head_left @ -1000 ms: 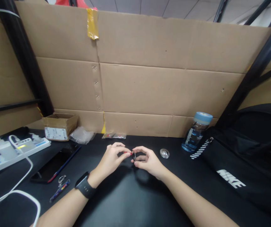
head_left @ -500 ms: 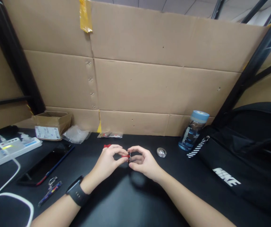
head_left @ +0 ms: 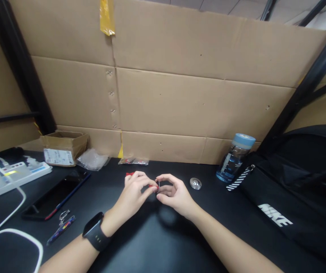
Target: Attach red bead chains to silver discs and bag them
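My left hand [head_left: 138, 192], with a black watch on its wrist, pinches a small red cord-like piece [head_left: 129, 174] between thumb and fingers. Some of that red shows behind the knuckles, and a bit sticks out at the fingertips. Facing it, my right hand [head_left: 173, 194] curls around a thin, dark-rimmed disc [head_left: 159, 185], held edge-on between thumb and fingers. Red piece and disc meet between the two hands; how they join is too small to make out. To the right of my right hand lies a clear round dome-like piece [head_left: 195, 183] on the black table [head_left: 157, 250].
Left: a power strip [head_left: 32, 175] with white cable, a phone [head_left: 57, 195] and a keychain [head_left: 62, 229]. At the back: an open cardboard box [head_left: 63, 149], plastic wrap [head_left: 93, 159] and small packets [head_left: 133, 161]. Right: a water bottle [head_left: 233, 159] and black bag [head_left: 301, 182].
My left fingertips have come slightly closer to the disc, and less of the red shows between the hands. The whole view has shifted a little.
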### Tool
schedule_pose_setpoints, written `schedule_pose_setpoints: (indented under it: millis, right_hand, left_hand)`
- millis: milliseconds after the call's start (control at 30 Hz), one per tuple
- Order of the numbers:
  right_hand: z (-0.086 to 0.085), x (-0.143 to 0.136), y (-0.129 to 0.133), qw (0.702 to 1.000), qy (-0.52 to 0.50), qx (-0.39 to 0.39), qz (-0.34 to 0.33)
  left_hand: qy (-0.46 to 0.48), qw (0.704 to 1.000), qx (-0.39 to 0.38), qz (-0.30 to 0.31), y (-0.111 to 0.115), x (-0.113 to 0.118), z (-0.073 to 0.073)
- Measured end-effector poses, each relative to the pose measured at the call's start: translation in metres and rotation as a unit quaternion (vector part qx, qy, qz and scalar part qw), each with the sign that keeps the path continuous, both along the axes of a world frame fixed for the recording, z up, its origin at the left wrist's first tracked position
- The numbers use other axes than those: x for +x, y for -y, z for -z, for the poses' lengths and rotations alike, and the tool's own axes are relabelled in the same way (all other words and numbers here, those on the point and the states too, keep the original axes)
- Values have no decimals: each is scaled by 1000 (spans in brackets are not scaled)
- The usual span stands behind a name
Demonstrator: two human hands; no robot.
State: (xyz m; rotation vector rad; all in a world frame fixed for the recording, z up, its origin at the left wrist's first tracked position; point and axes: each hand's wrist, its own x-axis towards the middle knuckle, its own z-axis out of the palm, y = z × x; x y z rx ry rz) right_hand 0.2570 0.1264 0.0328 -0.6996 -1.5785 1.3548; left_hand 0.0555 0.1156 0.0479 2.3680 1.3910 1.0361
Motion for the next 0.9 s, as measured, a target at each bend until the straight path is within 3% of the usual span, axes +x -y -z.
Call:
schedule_pose_setpoints:
  millis: [300, 533, 900]
  right_hand:
    - [-1, -1, 3, 996, 45, 69, 20]
    - [-2, -1, 5, 990, 72, 110, 42]
    - [-2, 0, 5, 977, 113, 167, 72]
  left_hand:
    - [24, 999, 4, -39, 1, 5, 7]
    - [58, 998, -11, -15, -2, 4, 10]
    - [53, 997, -13, -46, 2, 9, 8]
